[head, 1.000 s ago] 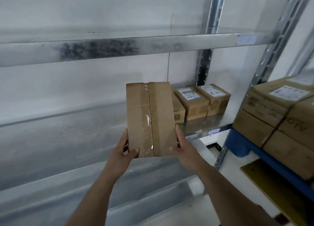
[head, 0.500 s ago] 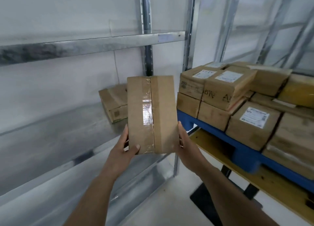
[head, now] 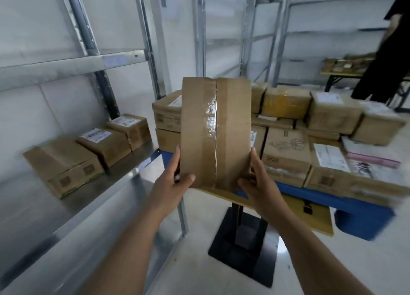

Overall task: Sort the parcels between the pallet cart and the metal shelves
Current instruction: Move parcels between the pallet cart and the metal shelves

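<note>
Parcel held upright between shelves and cart.

Metal shelves (head: 73, 197) at left bearing three labelled boxes (head: 88, 148); blue pallet cart (head: 328, 202) at right stacked with cartons. Plain brown parcel (head: 215, 133) in mid-air between them, clear tape down its centre seam, no label showing. Left hand (head: 172, 182) and right hand (head: 258, 179) gripping its lower corners, thumbs on front.
</note>
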Motion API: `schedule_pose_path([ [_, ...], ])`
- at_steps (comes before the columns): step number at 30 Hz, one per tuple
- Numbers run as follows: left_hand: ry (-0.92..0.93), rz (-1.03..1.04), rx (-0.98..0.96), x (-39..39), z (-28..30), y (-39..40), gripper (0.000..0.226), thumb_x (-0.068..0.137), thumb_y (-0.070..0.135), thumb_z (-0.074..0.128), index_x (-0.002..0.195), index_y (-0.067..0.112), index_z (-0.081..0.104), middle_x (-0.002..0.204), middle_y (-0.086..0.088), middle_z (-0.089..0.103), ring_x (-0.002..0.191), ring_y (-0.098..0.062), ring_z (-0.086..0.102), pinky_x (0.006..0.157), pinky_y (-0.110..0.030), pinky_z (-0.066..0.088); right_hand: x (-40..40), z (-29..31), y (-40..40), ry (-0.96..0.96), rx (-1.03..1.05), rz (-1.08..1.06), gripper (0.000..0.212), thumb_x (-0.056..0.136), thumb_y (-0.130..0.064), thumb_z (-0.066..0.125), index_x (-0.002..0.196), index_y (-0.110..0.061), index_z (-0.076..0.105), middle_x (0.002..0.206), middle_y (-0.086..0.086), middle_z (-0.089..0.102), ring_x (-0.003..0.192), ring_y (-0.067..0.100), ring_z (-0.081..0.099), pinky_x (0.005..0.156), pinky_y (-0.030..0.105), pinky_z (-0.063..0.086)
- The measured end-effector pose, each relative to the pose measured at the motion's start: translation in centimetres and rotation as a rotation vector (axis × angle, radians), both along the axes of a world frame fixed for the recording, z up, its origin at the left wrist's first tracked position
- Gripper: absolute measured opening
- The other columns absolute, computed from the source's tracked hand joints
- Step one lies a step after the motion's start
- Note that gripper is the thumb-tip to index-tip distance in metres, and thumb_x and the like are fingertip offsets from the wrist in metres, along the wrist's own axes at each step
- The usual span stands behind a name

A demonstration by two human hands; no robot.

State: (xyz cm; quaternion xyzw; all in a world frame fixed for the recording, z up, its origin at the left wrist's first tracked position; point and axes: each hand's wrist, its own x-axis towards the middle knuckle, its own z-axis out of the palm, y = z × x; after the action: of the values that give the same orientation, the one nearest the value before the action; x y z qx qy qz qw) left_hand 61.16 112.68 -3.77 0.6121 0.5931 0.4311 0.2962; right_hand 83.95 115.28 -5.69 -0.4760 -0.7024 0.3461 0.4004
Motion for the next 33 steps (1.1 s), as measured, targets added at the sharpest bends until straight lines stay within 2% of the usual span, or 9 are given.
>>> schedule_pose_path([
  [3, 0.046, -0.102, 0.015, 1.9, 0.9, 2.9, 0.078, 0.092, 0.035, 0.055, 0.144, 0.048, -0.002, 0.150, 0.008, 0.031, 0.134, -0.013, 0.035, 0.110, -0.043, 0.032, 2.2, 1.0, 0.6, 0.055, -0.016, -0.086, 0.085, 0.094, -0.011, 0.053, 0.150, -0.040, -0.003, 0.150, 0.000, 0.032, 0.124, 0.017, 0.048, 0.103, 0.049, 0.043],
  [8, 0.009, -0.231, 0.077, 5.2, 2.0, 7.5, 0.078, 0.093, 0.029, 0.055, 0.147, 0.039, 0.000, 0.154, 0.006, 0.018, 0.131, -0.007, 0.028, 0.102, -0.028, 0.032, 4.6, 2.3, 2.4, 0.025, -0.044, -0.247, 0.078, 0.098, -0.021, 0.050, 0.149, -0.044, -0.005, 0.142, 0.001, 0.046, 0.118, 0.017, 0.053, 0.101, 0.044, 0.045],
  [11, 0.022, -0.274, 0.076, 6.5, 1.9, 10.2, 0.077, 0.092, 0.033, 0.055, 0.148, 0.038, 0.002, 0.154, 0.006, 0.019, 0.126, -0.003, 0.030, 0.094, -0.020, 0.034, 5.7, 2.6, 4.1, 0.021, -0.050, -0.302, 0.074, 0.098, -0.022, 0.048, 0.149, -0.044, 0.000, 0.131, -0.001, 0.052, 0.101, 0.017, 0.060, 0.091, 0.044, 0.052],
  [14, 0.062, -0.289, 0.047, 7.2, 1.5, 12.7, 0.080, 0.088, 0.041, 0.058, 0.147, 0.043, 0.002, 0.156, 0.011, 0.012, 0.136, -0.010, 0.024, 0.100, -0.026, 0.029, 6.4, 2.5, 5.8, 0.033, -0.062, -0.320, 0.074, 0.095, -0.027, 0.052, 0.149, -0.045, 0.005, 0.118, -0.012, 0.055, 0.098, 0.016, 0.062, 0.088, 0.046, 0.053],
  [18, 0.058, -0.305, 0.025, 7.9, 0.9, 16.1, 0.081, 0.084, 0.048, 0.058, 0.147, 0.040, 0.009, 0.157, 0.013, 0.007, 0.142, -0.013, 0.013, 0.113, -0.044, 0.024, 6.8, 2.0, 8.1, 0.037, -0.088, -0.328, 0.084, 0.089, -0.034, 0.064, 0.150, -0.041, 0.007, 0.118, -0.027, 0.048, 0.103, 0.000, 0.055, 0.087, 0.029, 0.052],
  [21, 0.085, -0.283, 0.034, 8.2, 0.1, 18.5, 0.072, 0.086, 0.045, 0.057, 0.146, 0.039, 0.019, 0.157, 0.009, 0.012, 0.142, -0.017, 0.016, 0.112, -0.050, 0.026, 6.6, 1.6, 9.9, 0.009, -0.120, -0.375, 0.083, 0.088, -0.031, 0.065, 0.150, -0.039, 0.009, 0.108, -0.030, 0.048, 0.090, -0.013, 0.052, 0.067, 0.011, 0.046],
  [23, 0.104, -0.274, 0.051, 8.3, -0.4, 19.8, 0.062, 0.091, 0.036, 0.055, 0.145, 0.035, 0.025, 0.156, 0.005, 0.016, 0.142, -0.018, 0.018, 0.112, -0.050, 0.027, 6.3, 1.3, 10.8, -0.032, -0.123, -0.423, 0.080, 0.090, -0.031, 0.062, 0.149, -0.039, 0.010, 0.098, -0.030, 0.048, 0.080, -0.015, 0.050, 0.056, 0.009, 0.041],
  [26, 0.155, -0.268, 0.088, 7.9, -0.4, 21.0, 0.056, 0.093, 0.028, 0.054, 0.144, 0.028, 0.032, 0.155, 0.000, 0.022, 0.141, -0.019, 0.022, 0.112, -0.047, 0.029, 6.3, 1.0, 11.8, -0.066, -0.123, -0.460, 0.078, 0.092, -0.032, 0.060, 0.150, -0.040, 0.007, 0.110, -0.018, 0.049, 0.081, -0.005, 0.050, 0.058, 0.012, 0.039],
  [33, 0.651, -0.157, 0.415, 5.4, 2.9, 21.7, 0.060, 0.089, 0.046, 0.054, 0.143, 0.026, 0.036, 0.142, -0.003, 0.042, 0.129, -0.022, 0.037, 0.105, -0.042, 0.032, 6.1, 0.4, 13.0, -0.087, -0.050, -0.402, 0.078, 0.091, -0.024, 0.062, 0.149, -0.041, 0.012, 0.140, -0.012, 0.041, 0.106, 0.007, 0.049, 0.082, 0.022, 0.044],
])
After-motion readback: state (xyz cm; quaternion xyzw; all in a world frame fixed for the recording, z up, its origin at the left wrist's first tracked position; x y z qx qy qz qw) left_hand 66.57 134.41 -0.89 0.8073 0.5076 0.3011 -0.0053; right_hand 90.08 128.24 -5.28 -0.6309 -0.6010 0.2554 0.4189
